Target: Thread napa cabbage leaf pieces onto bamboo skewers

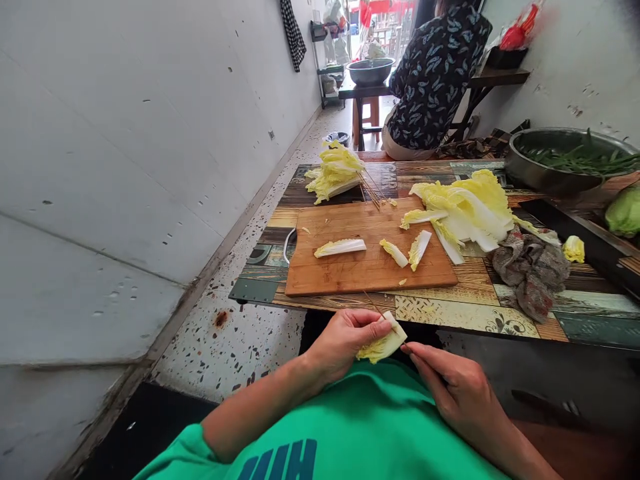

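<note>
Close to my lap, my left hand (345,339) is closed on a piece of napa cabbage leaf (395,337), its thumb lying over the pale stem. A thin skewer (373,303) runs through the leaf and sticks out past its far side. My right hand (453,380) pinches the skewer's near end between thumb and fingertips, just right of the leaf. Beyond my hands lies a wooden cutting board (330,277). On it are a long cut leaf strip (341,248) and two shorter leaf pieces (420,250). Skewered cabbage leaves (334,171) are heaped at the board's far left.
Loose cabbage leaves (465,210) overlap the board's right edge. Right of them are a crumpled cloth (533,270), a dark long blade-like object (580,237) and a metal bowl of greens (555,177). A wall (125,133) stands left. A person (440,80) sits beyond the table.
</note>
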A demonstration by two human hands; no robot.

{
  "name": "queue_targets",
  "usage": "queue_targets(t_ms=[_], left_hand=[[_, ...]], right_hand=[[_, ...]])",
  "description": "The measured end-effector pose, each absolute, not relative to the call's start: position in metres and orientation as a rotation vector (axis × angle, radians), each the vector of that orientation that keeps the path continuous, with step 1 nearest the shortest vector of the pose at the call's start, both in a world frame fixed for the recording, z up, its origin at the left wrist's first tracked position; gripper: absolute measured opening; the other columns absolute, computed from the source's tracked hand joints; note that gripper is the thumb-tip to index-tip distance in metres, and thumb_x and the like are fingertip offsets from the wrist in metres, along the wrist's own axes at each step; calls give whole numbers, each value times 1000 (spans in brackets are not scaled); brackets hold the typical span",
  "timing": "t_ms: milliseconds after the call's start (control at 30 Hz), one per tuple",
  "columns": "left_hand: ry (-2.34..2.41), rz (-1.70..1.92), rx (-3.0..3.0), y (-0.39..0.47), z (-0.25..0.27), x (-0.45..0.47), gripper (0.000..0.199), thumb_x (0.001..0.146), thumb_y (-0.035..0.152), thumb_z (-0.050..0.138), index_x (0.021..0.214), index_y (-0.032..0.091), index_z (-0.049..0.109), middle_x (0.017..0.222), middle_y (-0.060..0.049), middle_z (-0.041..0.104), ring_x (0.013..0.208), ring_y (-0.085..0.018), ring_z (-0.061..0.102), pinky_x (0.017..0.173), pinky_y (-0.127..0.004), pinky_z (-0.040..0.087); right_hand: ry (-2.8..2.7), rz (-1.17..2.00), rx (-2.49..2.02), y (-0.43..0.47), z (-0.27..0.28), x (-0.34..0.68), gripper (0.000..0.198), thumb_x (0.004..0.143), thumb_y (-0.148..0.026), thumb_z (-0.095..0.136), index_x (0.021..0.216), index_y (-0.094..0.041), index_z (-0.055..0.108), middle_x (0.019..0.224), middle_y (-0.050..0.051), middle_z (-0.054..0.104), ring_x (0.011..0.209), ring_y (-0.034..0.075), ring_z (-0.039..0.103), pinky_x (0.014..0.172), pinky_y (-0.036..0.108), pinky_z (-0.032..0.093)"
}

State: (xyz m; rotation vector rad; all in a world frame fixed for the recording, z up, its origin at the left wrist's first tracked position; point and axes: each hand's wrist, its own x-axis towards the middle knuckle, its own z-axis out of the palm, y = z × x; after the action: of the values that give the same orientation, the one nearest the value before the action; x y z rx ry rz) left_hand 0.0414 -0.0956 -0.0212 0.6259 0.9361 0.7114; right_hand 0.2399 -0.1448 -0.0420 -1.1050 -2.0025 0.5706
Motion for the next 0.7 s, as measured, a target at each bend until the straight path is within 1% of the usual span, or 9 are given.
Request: queue_targets(t_ms=[167, 333, 433, 500, 567, 633, 700], left_hand=[[973, 701, 636, -106, -20, 40, 46, 58, 51, 89, 73, 10, 77, 66, -4, 66, 59, -8, 53, 57, -21, 36], [988, 710, 643, -108, -20, 42, 48, 57, 53, 88, 73, 9, 77, 65, -3, 64, 58, -8, 50, 57, -22, 34], [999, 728, 677, -107, -22, 43, 46, 60, 53, 87, 71, 9, 76, 64, -3, 63, 58, -8, 48, 56, -23, 33], [985, 748, 686, -105, -21, 42, 43, 62, 50, 87, 71, 9, 76, 65, -3, 63, 59, -8, 49, 57, -22, 34], [943, 758, 640, -103, -21, 40, 40, 59, 43, 90, 81, 12, 77, 74, -3, 67, 64, -9, 54, 62, -22, 38], [896, 709, 524, -101, -20, 39, 48, 56, 38, 93, 96, 17, 76, 90, -4, 71, 74, -12, 61, 67, -24, 42], [864, 647, 396, -102, -21, 40, 53, 57, 38, 93, 102, 20, 74, 101, -6, 72, 82, -16, 64, 69, -25, 45]], right_hand=[[-2059, 431, -1070, -150, -42, 237, 18, 99, -16, 50, 105, -16, 67, 93, 9, 79, 80, 17, 77, 73, 20, 60], [-2089, 446, -1076, -149, -41, 234, 18, 101, -17, 47, 102, -16, 66, 89, 9, 79, 75, 16, 77, 66, 19, 59], [-2083, 469, -1083, -147, -40, 233, 19, 101, -17, 48, 101, -15, 67, 89, 9, 79, 76, 16, 76, 66, 19, 58], [-2051, 465, -1088, -144, -39, 232, 19, 100, -17, 49, 102, -15, 69, 90, 10, 79, 76, 16, 76, 69, 18, 58], [-1999, 465, -1104, -142, -38, 231, 18, 98, -17, 53, 101, -14, 70, 90, 9, 79, 74, 15, 76, 70, 18, 58], [-1919, 506, -1146, -139, -37, 230, 17, 95, -18, 56, 100, -16, 72, 88, 7, 79, 68, 15, 74, 68, 19, 58], [-1812, 588, -1202, -136, -38, 227, 17, 94, -20, 57, 99, -17, 74, 79, 4, 77, 59, 14, 70, 62, 20, 57]])
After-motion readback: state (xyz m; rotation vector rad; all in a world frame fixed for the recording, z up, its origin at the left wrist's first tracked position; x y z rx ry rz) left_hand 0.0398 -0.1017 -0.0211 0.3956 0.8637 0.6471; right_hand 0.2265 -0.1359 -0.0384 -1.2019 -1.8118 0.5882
